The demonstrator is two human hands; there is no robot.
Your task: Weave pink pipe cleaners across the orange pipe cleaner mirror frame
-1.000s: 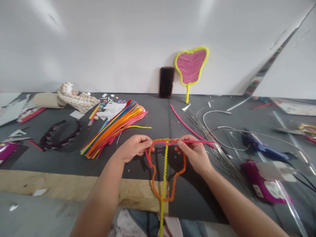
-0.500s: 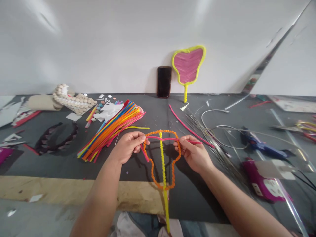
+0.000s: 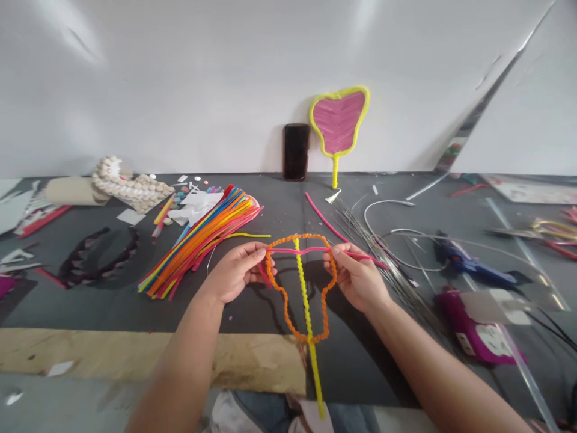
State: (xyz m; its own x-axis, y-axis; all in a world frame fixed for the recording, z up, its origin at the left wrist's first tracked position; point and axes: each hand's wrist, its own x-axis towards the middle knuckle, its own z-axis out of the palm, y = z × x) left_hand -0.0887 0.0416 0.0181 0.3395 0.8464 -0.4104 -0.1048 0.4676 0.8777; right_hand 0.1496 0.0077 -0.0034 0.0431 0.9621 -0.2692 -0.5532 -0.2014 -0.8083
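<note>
My left hand pinches the left side of an orange pipe-cleaner frame, where a pink pipe cleaner crosses its top. On the frame's right side my right hand pinches the same pink pipe cleaner, whose end sticks out to the right. A yellow pipe-cleaner stem runs down the middle of the frame toward me. The frame is held just above the dark mat.
A bundle of coloured pipe cleaners lies left of my hands. Thin wires, a blue glue gun and a magenta pack are at right. A finished pink and yellow fan and a phone lean on the wall.
The frame has been tilted up so its outline faces me, and the stem's lower end has swung right. Both hands have moved slightly closer together; the pink pipe cleaner stays pinched.
</note>
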